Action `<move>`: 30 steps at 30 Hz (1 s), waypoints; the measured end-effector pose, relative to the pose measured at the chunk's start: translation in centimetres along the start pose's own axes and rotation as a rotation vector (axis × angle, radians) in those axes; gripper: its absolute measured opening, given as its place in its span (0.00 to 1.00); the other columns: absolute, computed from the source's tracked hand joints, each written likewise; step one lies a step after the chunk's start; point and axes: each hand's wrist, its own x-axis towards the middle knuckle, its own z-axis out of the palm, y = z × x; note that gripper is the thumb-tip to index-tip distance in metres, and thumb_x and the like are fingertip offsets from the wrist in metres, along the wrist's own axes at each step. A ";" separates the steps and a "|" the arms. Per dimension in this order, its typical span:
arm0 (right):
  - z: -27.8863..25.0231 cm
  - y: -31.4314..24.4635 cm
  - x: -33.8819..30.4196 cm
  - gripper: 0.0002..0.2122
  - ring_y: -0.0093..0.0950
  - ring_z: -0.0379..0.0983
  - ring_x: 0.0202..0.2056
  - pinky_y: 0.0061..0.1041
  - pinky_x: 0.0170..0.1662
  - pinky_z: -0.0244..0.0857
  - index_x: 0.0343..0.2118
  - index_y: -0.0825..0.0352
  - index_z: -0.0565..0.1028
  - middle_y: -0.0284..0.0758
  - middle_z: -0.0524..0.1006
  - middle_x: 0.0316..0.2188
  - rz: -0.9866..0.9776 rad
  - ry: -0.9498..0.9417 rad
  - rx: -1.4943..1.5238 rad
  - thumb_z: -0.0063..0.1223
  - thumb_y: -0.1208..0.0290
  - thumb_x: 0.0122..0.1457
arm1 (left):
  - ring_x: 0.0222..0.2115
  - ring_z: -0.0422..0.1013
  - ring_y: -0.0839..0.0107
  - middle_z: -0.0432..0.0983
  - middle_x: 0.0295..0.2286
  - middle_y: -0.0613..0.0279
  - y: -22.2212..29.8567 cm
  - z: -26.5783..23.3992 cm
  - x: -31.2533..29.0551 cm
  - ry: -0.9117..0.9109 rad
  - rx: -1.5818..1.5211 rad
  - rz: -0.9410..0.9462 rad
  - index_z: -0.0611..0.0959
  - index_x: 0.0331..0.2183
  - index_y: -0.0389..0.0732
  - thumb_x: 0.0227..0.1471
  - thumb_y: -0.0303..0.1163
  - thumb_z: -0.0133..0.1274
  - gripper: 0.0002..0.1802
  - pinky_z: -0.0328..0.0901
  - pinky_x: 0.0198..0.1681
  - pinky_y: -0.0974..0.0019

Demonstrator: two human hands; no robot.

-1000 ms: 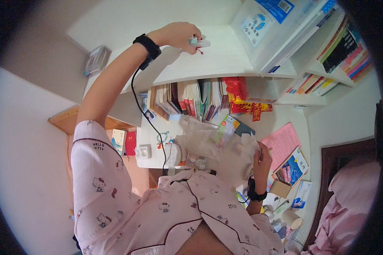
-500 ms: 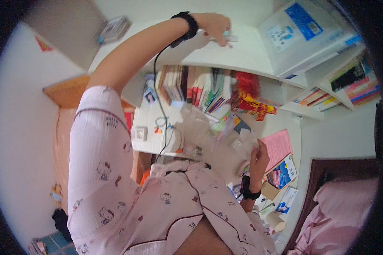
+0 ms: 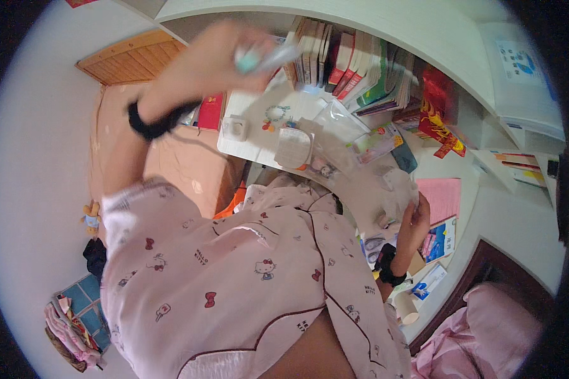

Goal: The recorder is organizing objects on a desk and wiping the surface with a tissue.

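My left hand [image 3: 205,66], blurred by motion, is raised over the left end of the desk. Its fingers are closed around a small whitish, see-through object with a mint-green part [image 3: 250,61]; the exact kind is too smeared to make out. On the right, the fingers of my right hand [image 3: 416,222] pinch the edge of a translucent plastic bag [image 3: 367,183]. That bag spreads over the middle of the desk, with a small pale piece showing through it. Under the left hand lie a beaded bracelet [image 3: 276,113] and a white square box [image 3: 235,128].
Books [image 3: 354,69] stand in a row beneath the shelf [image 3: 360,16]. Red and gold decorations [image 3: 439,120] hang beside them. Pink paper [image 3: 441,196], a blue-and-white booklet [image 3: 441,240] and a paper-coloured cylinder [image 3: 406,307] lie at the right. A clear storage box [image 3: 518,69] sits on the upper shelf.
My left hand has come down and left from the upper shelf, carrying the small mint-and-clear object. My right hand keeps its pinch on the bag. The view has shifted.
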 end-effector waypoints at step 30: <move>4.6 -9.6 0.8 0.14 0.28 0.72 0.41 0.25 0.45 0.67 0.50 0.73 0.70 0.40 0.74 0.41 -0.059 -0.228 -0.069 0.45 0.78 0.62 | 0.36 0.73 0.54 0.70 0.38 0.57 -17.6 35.8 -11.5 0.446 0.014 -0.752 0.74 0.39 0.42 0.52 0.37 0.55 0.15 0.69 0.36 0.55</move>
